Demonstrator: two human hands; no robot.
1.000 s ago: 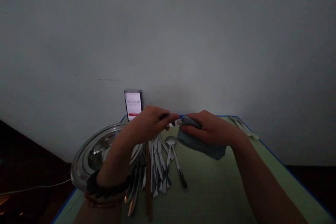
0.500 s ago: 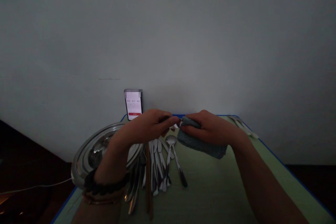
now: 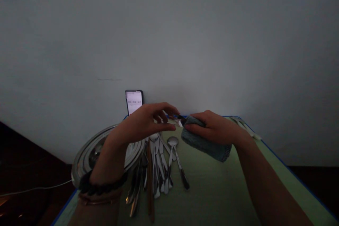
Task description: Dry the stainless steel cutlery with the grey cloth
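Note:
My right hand (image 3: 212,125) is closed round a folded grey-blue cloth (image 3: 205,143). A short dark and shiny metal end (image 3: 182,120) pokes out of the cloth's left side, seemingly a piece of cutlery. Most of it is hidden, so its kind is unclear. My left hand (image 3: 150,120) hovers just left of that end, thumb and fingers apart with nothing between them. Below the hands, two spoons (image 3: 173,142) lie on the green table (image 3: 212,194), beside a row of metal cutlery (image 3: 160,169) and a pair of brown chopsticks (image 3: 150,190).
At the left stands a round steel basin or lid (image 3: 82,159), partly behind my left forearm. A phone (image 3: 134,102) showing a timer leans on the wall (image 3: 169,42). White-handled cutlery (image 3: 254,136) lies near the table's right back edge. A white cable (image 3: 39,188) runs off left.
My left hand has let go of the piece beside the cloth, opened its fingers and moved slightly left. My right hand still grips the cloth, nearly in the same place.

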